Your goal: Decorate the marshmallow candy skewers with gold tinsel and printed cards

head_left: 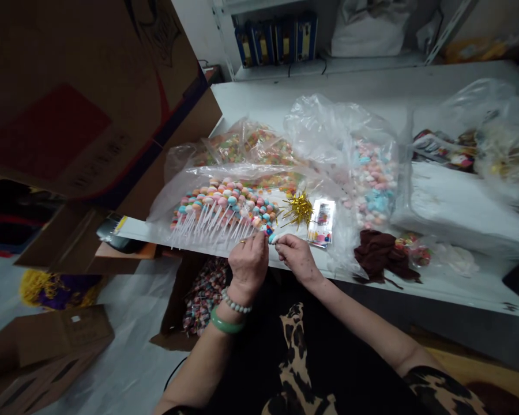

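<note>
My left hand and my right hand meet at the table's front edge, fingers closed. My right fingertips pinch a small pale-blue and white piece. Against my left fingertips sits a small multicoloured bit; the rest of what that hand holds is hidden by the fingers. Just beyond lies a pile of white sticks topped with stacked pastel balls, sticks pointing toward me. Behind my right hand are a gold tinsel bunch and a stack of printed packets.
Clear bags hold small colourful pieces and pastel pieces. Brown cloth lies to the right, near a plastic tub. A large carton looms at left. Below the table, an open box holds striped pieces.
</note>
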